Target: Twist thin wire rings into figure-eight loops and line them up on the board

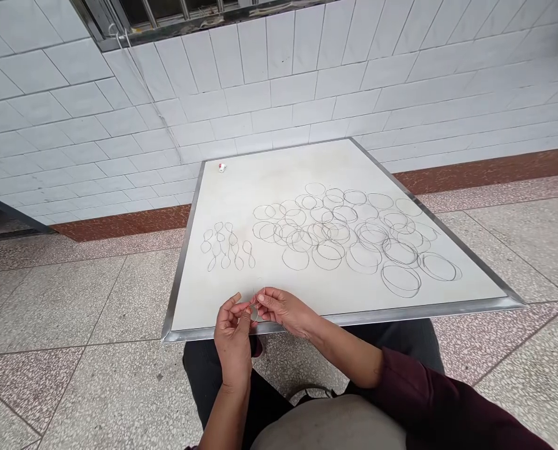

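A thin wire loop (255, 317) is held between my two hands, just above the near left edge of the table. My left hand (234, 325) pinches it between thumb and fingers. From the other side my right hand (281, 308) grips the same wire, its thumb against the index finger. The loop's exact shape is too fine to make out. Farther left on the white tabletop (269, 175) lie several figure-eight wire pieces (220, 232). Several round wire rings (328, 256) are spread, many overlapping, across the middle and right.
A metal edge strip (391, 313) runs round the tabletop, close to my lap. At the far left corner sits a small white and red object (222, 167). Behind stands a white tiled wall (288, 87) with a barred window (189, 12) and a hanging cord (154, 106).
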The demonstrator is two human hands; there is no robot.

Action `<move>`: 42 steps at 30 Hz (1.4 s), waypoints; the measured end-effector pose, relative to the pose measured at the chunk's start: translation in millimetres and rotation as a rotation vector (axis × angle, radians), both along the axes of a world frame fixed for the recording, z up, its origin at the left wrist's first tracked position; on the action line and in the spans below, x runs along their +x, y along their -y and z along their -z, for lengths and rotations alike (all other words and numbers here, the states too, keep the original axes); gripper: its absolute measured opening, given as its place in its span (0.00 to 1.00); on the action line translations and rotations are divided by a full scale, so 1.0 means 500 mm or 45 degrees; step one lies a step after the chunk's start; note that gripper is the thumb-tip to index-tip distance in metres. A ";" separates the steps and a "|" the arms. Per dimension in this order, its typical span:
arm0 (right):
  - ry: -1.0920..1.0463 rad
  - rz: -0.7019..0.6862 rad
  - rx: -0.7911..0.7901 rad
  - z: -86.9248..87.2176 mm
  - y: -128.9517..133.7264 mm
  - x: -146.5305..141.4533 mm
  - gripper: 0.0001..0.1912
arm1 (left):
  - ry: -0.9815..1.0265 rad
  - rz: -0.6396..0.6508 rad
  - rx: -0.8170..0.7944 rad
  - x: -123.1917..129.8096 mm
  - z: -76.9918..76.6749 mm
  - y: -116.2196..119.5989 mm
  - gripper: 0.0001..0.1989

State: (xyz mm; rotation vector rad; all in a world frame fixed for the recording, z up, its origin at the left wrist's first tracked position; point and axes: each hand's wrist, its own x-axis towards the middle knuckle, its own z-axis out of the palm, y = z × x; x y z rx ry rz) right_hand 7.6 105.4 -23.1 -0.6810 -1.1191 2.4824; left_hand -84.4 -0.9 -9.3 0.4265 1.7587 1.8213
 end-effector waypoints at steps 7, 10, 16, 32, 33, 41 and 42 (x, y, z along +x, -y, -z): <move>-0.038 -0.003 -0.029 -0.003 -0.002 0.002 0.20 | -0.013 -0.010 0.006 0.002 -0.002 0.000 0.21; -0.045 0.005 -0.032 -0.003 -0.003 0.003 0.19 | -0.015 -0.008 0.005 0.004 -0.006 0.000 0.21; -0.010 0.011 0.011 0.000 -0.006 0.003 0.19 | -0.015 -0.004 0.027 0.007 -0.013 -0.001 0.21; 0.061 0.101 0.158 -0.014 -0.005 0.010 0.17 | 0.480 0.109 0.119 0.003 -0.033 -0.004 0.24; 0.061 0.099 0.163 -0.015 -0.004 0.010 0.17 | 0.497 0.104 0.124 0.002 -0.034 -0.003 0.23; 0.053 0.087 0.283 -0.014 -0.004 0.014 0.14 | 0.577 0.134 0.153 0.000 -0.033 -0.004 0.22; 0.053 0.089 0.280 -0.013 -0.004 0.014 0.15 | 0.586 0.148 0.154 0.000 -0.033 -0.005 0.21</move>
